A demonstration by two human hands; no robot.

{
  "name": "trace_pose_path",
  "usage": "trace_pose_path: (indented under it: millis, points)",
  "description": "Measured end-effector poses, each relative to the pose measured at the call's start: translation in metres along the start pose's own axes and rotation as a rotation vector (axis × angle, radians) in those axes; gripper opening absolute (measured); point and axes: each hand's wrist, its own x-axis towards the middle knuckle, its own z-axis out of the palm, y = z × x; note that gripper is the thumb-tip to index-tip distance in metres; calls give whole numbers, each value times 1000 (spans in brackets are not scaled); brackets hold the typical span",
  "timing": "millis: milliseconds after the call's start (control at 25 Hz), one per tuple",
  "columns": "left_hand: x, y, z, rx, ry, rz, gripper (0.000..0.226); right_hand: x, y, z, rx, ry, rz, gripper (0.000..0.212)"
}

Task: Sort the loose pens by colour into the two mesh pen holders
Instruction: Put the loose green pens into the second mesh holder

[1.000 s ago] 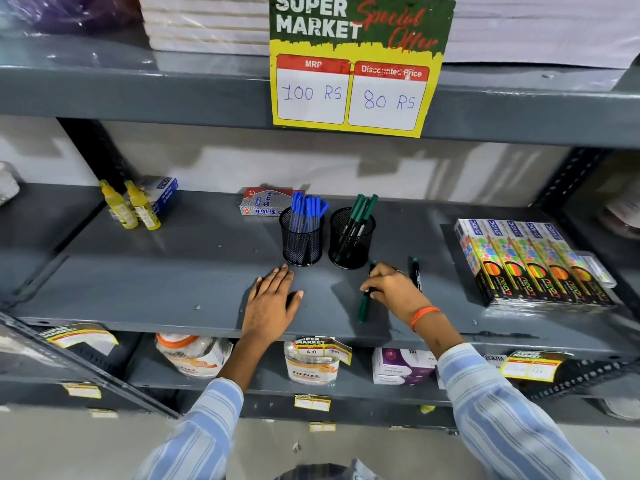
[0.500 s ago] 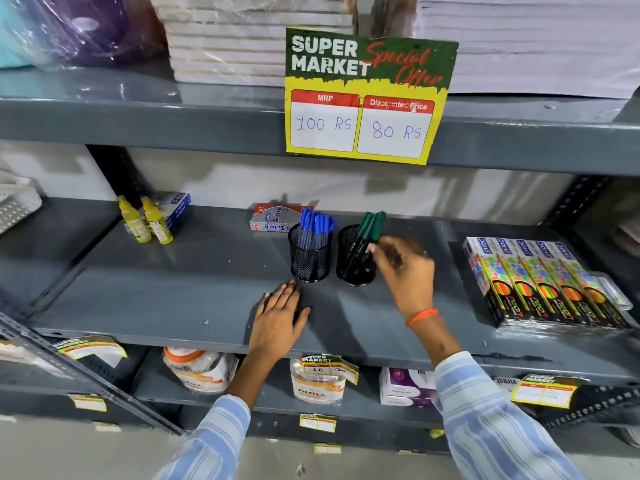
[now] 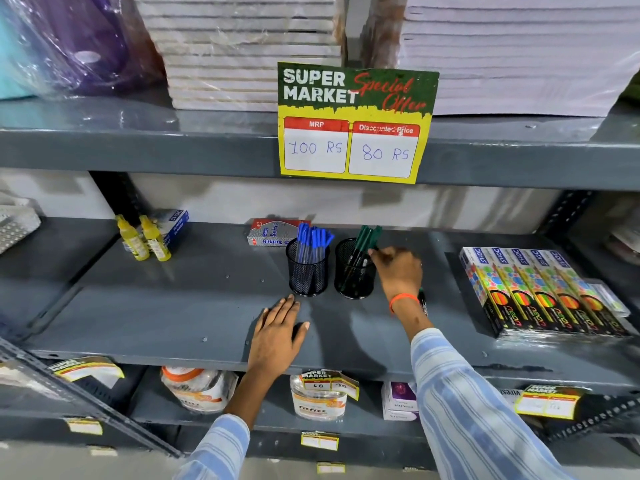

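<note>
Even, fairly bright light from above casts soft shadows of both arms on the grey shelf (image 3: pixel 173 306), plastic wrap (image 3: pixel 69 46) glares top left, and wide-angle distortion bends the edges

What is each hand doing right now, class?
Left hand: open, flat on the shelf, holding nothing.
Right hand: at the green pens; grip cannot be told.

Two mesh holders (image 3: pixel 307 271) (image 3: pixel 355 271) side by side mid-shelf (image 3: pixel 173 306), pens in each. Behind the left holder, a small box (image 3: pixel 270 233). Bottles (image 3: pixel 152 239) toward the left back corner; packs (image 3: pixel 540 289) at the right edge.
</note>
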Motion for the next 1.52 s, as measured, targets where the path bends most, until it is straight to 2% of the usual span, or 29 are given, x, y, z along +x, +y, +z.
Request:
trace_pose_path:
  millis: [280,440,600,1000,1200,1360,1520]
  points:
    - [0,-1,1,3,-1,3,67,-18,31,-13,69,76,-26,24]
    - [1,-1,3,-1,6,3,66,-30,74,-23,-165,-52,19,13]
    - [1,-2,3,7,4,8,67,-29,109,-34,-288,-247,-102,25]
    - [1,-1,1,9,-13,-3,69,-27,99,-25,-114,-458,-137,24]
    - [0,-1,1,7,-4,-4,69,-22,87,-14,-211,-582,-255,21]
    - [1,-1,1,5,-6,-6,68,-30,71,-14,-95,-541,-319,18]
    - [0,0,0,4,-5,-8,67,-36,39,-24,56,-296,-445,13]
